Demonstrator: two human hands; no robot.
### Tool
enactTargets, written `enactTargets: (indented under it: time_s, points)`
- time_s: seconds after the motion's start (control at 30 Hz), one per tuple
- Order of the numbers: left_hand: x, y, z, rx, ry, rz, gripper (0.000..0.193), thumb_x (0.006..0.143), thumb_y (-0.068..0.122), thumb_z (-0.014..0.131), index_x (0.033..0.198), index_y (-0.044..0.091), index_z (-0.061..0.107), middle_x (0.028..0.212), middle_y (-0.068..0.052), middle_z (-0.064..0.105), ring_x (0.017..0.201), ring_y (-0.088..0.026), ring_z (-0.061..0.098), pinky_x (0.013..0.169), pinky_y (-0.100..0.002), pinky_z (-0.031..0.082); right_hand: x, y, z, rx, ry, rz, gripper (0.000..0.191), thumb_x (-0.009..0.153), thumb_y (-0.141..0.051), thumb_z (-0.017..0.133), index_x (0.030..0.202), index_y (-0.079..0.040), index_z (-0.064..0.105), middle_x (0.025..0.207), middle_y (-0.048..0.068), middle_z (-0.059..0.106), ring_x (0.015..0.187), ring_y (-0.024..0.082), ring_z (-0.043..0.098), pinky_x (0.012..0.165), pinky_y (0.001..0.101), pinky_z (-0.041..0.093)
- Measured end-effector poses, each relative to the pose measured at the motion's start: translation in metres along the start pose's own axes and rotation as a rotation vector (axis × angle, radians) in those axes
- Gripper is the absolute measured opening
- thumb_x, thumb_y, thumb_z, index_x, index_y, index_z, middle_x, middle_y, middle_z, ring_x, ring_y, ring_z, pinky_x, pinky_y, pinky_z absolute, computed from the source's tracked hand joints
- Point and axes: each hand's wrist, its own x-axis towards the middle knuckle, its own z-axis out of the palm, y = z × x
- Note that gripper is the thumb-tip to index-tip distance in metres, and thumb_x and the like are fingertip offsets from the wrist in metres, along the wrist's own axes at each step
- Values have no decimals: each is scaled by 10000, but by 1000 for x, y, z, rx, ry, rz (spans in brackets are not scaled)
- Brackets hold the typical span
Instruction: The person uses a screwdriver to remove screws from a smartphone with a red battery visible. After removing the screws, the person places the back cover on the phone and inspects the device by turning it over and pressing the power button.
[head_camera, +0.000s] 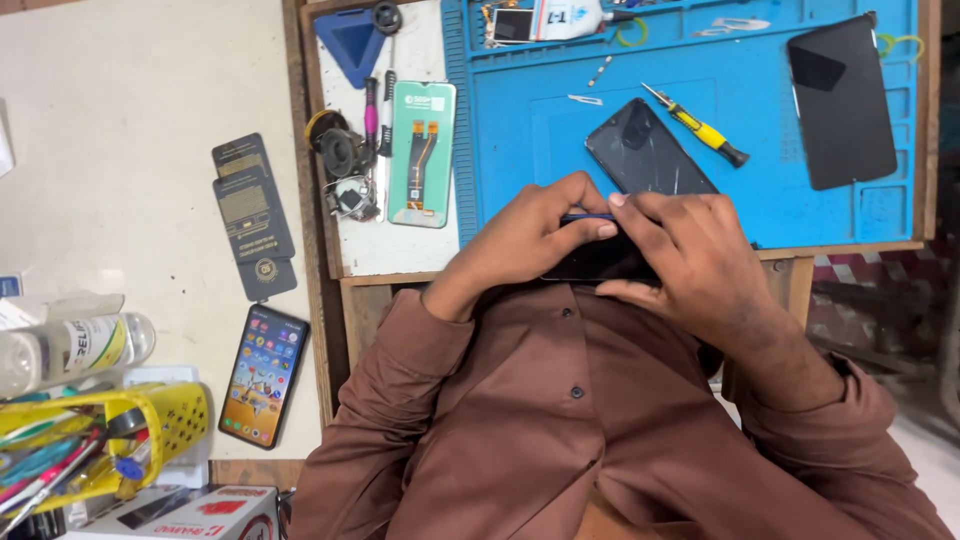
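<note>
This is a phone-repair workshop. A blue silicone work mat with moulded compartments covers a small wooden tabletop, and on it lie a cracked black phone screen, a second black glass panel and a yellow-handled precision screwdriver. Beside the mat rests a bare display module with orange flex cables (its back side up), next to a blue triangular plastic pry tool. A yellow perforated plastic basket of hand tools stands on the pale counter.
</note>
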Motion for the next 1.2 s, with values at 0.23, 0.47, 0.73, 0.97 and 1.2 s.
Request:
enactTargets:
  time_s: [0.23, 0.47, 0.73, 0.97, 1.2]
  points:
    - [2, 4, 3, 39, -27, -80, 245, 967, 249, 729, 1086, 50, 650, 865, -84, 756, 723, -166, 702, 656, -309, 522, -1, 2, 11, -14, 12, -38, 863, 715, -418, 885, 1387, -8, 531, 1177, 129, 636, 954, 316, 605, 825, 468, 440]
    - [-3, 15, -6, -24, 107, -67, 245, 941, 193, 745, 1144, 58, 714, 927, -61, 784, 745, -85, 653, 646, -264, 524, 1, 2, 11, -22, 88, 21, 860, 751, -386, 903, 1451, -47, 536, 1128, 136, 612, 901, 310, 587, 780, 451, 489]
    - [-6, 27, -2, 84, 179, -232, 203, 958, 149, 729, 1133, 47, 733, 706, -61, 705, 611, -77, 534, 557, -263, 443, 4, -6, 4, 16, 55, 24, 833, 797, -379, 856, 1455, -8, 507, 1213, 152, 602, 925, 320, 594, 778, 441, 484]
    - [-8, 28, 0, 22, 183, -145, 209, 954, 128, 738, 1145, 44, 729, 786, -15, 728, 698, -31, 601, 614, -228, 491, 2, -4, 6, 50, 99, -10, 813, 838, -349, 848, 1466, 17, 485, 1234, 149, 604, 918, 298, 601, 781, 424, 495]
    - [-6, -4, -7, -337, 130, -38, 364, 994, 106, 710, 1319, -23, 608, 1052, -65, 719, 939, -86, 663, 814, -240, 546, -4, 1, 9, 156, 262, 75, 912, 758, -258, 950, 1485, -29, 450, 1247, 133, 586, 1051, 318, 640, 873, 436, 551]
